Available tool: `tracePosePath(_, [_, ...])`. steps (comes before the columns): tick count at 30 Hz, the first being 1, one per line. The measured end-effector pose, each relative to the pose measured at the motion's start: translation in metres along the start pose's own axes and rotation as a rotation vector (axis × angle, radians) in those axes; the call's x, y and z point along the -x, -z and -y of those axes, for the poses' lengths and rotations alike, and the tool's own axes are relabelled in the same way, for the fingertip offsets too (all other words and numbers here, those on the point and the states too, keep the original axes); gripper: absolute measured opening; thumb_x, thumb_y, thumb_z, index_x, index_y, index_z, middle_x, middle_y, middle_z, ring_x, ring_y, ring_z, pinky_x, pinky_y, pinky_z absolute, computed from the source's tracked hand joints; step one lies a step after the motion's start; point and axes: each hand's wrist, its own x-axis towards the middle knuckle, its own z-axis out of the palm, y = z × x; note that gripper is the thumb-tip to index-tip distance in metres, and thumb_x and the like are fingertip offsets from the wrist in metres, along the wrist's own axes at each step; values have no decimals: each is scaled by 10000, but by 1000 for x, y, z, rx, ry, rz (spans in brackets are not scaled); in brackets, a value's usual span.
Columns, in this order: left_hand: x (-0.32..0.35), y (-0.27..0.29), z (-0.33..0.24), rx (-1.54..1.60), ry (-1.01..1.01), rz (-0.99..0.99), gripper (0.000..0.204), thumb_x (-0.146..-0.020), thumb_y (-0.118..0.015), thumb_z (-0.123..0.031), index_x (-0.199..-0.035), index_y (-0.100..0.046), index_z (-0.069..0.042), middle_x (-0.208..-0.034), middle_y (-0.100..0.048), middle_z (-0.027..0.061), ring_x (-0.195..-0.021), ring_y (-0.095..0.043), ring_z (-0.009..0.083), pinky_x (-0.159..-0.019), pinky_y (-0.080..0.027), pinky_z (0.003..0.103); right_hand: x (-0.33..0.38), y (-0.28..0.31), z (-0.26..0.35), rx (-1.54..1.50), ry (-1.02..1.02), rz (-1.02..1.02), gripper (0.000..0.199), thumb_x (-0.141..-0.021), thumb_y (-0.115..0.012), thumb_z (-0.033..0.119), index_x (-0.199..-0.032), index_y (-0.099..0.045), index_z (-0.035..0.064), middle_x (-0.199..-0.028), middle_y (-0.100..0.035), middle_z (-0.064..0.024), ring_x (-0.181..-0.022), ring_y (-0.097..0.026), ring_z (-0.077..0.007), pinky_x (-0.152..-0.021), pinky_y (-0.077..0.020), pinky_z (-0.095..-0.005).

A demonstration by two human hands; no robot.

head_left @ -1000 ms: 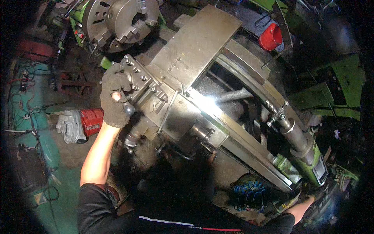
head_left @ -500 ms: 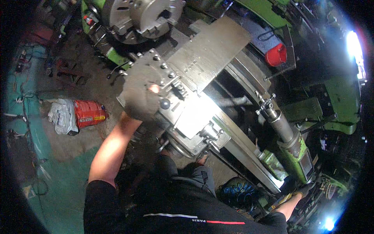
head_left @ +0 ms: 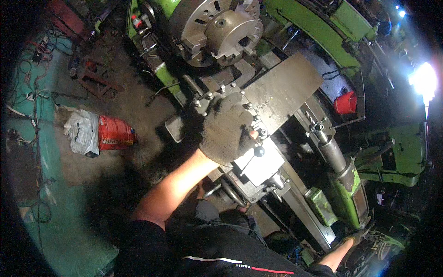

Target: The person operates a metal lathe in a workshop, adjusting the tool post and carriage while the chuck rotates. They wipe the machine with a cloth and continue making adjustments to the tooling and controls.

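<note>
I stand at a lathe with dark gloves on. My left hand (head_left: 225,129) lies over the tool post, its palm turned down and a bare fingertip poking out. Most of its fingers are hidden under the glove. Just beside that fingertip is a black ball knob (head_left: 259,151) on a thin lever, above a brightly lit plate (head_left: 263,170). Out at the lower right, my right hand (head_left: 356,236) is at the outer end of the green tailstock (head_left: 350,194); its fingers are too dark to make out. A drill bit (head_left: 309,115) points out of the tailstock's spindle.
A large steel chuck (head_left: 233,34) stands at the top. Right of the tool post, a flat metal cover (head_left: 288,85) spans the bed. A red bucket (head_left: 345,102) sits in the tray beyond. On the floor at left are a red-and-white sack (head_left: 115,133) and a rusty frame (head_left: 99,81).
The whole view has shifted and turned. My left hand was blurred and is sharper now, still over the tool post. The ball knob lies farther right against the bright plate. My right hand stays by the tailstock.
</note>
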Motion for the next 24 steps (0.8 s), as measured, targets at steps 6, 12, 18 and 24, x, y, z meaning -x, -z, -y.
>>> tracePosePath(6, [-14, -4, 19, 14, -1, 72, 450, -976, -585, -549, -969, -642, -102, -1064, -625, 172, -1328, -534, 414, -1122, -362, 640, 56, -32, 47, 59, 153, 88, 694, -1040, -629, 565, -1476, -660, 26, -1367, -713, -165, -1155, -689, -325, -1010, -582, -487])
tracePosePath(12, [-28, 4, 19, -20, 26, 122, 321, -926, -616, -419, -937, -655, -101, -1033, -644, 155, -1306, -571, 419, -1125, -405, 625, 117, -53, 75, 140, 291, 177, 707, -1030, -647, 561, -1495, -642, 29, -1387, -707, -167, -1189, -680, -322, -1035, -563, -487])
tracePosePath(18, [-30, 1, 25, 56, 51, 102, 403, -906, -640, -508, -921, -671, -106, -1004, -653, 149, -1301, -556, 404, -1104, -399, 620, 165, -73, 92, 212, 405, 268, 723, -1020, -664, 557, -1514, -624, 32, -1408, -700, -169, -1223, -671, -318, -1061, -545, -487])
tracePosePath(24, [-28, -1, 26, 71, 78, 120, 397, -893, -662, -516, -947, -695, -124, -1023, -661, 138, -1334, -531, 391, -1107, -395, 626, 197, -83, 103, 278, 508, 325, 741, -1010, -682, 554, -1533, -605, 34, -1428, -694, -171, -1256, -662, -315, -1086, -526, -487])
